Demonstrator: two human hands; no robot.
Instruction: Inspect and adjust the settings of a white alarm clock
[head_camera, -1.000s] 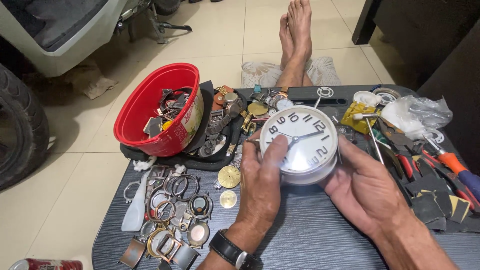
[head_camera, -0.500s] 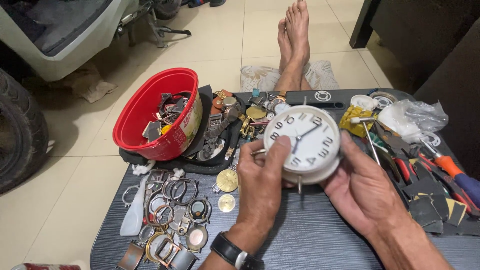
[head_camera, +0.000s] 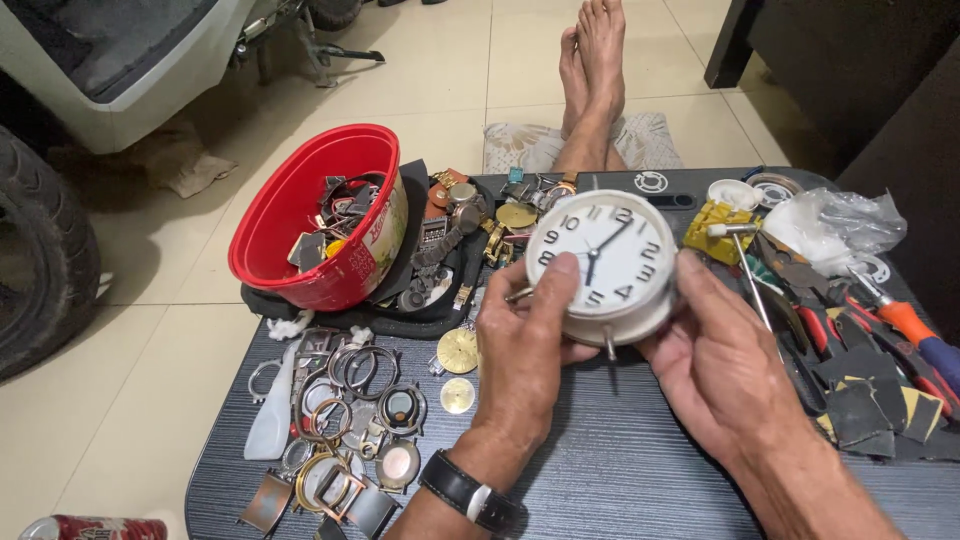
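Note:
A round white alarm clock (head_camera: 612, 262) with black numerals and small metal feet is held above the dark table (head_camera: 620, 470), its face turned up toward me. My left hand (head_camera: 522, 345), with a black wristwatch on the wrist, grips the clock's left edge, thumb resting on the glass. My right hand (head_camera: 712, 355) cups the clock's right side and back.
A tilted red bowl (head_camera: 318, 218) of watch parts lies at the back left. Loose watch cases and rings (head_camera: 340, 420) are spread at the front left. Screwdrivers and pliers (head_camera: 880, 330) and a plastic bag (head_camera: 830, 225) lie at the right. Bare feet (head_camera: 592, 70) rest beyond the table.
The clock has been turned in both hands and tilted, its feet now pointing down toward me. It sits a little lower over the table.

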